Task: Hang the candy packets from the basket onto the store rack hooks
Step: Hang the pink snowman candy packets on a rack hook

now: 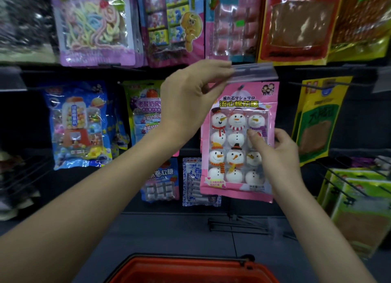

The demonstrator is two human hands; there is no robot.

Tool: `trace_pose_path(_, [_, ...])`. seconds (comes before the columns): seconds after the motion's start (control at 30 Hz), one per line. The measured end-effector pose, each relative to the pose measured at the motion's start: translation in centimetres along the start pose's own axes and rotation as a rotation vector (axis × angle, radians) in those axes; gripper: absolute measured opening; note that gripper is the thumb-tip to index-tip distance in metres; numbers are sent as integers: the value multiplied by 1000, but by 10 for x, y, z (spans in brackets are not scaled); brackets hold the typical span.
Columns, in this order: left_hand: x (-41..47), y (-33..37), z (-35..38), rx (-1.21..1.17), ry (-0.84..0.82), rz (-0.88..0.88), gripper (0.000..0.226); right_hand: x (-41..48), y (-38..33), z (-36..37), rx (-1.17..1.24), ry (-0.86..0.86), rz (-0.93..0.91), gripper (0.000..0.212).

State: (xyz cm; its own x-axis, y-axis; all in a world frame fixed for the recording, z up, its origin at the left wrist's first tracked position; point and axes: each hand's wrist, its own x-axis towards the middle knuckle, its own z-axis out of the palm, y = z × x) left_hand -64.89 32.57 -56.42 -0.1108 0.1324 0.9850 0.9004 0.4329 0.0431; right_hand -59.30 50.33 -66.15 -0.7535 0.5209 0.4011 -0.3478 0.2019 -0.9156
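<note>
Holding up a pink plastic packet of snowman marshmallows, the right hand grips its right edge. The thumb is on the front and the fingers are behind. The packet hangs straight up and down in front of the dark store rack, in the middle row. Its top sits just under a clear plastic tag flap. The left hand pinches the left end of that flap between thumb and fingers. I cannot tell if the packet's hole is on a hook.

A blue packet with a gumball machine picture hangs to the left. A yellow and green packet hangs to the right. Up in the top row hangs a purple packet of rainbow candy strings. Lower down, thin black wire hooks stick out from the rack. A red plastic basket sits at the very bottom, close to the person, below both arms.
</note>
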Motion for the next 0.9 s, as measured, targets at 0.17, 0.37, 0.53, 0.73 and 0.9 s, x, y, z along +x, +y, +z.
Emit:
trace_pose_path(0.17, [-19, 1, -6, 245, -155, 157, 38, 2, 1, 1, -4, -21, 4, 20])
trace_pose_path(0.37, [-62, 11, -1, 76, -151, -202, 47, 3, 1, -2, -14, -34, -2, 18])
trace_pose_path(0.53, [-101, 11, 18, -146, -176, -753, 57, 4, 4, -1, -10, -53, -9, 15])
trace_pose_path(0.73, [-116, 16, 35, -332, -172, -930, 71, 8, 8, -2, -1, -61, -61, 16])
trace_pose_path(0.9, [-124, 15, 47, -332, -62, -904, 79, 5, 11, 6, -105, 66, -186, 45])
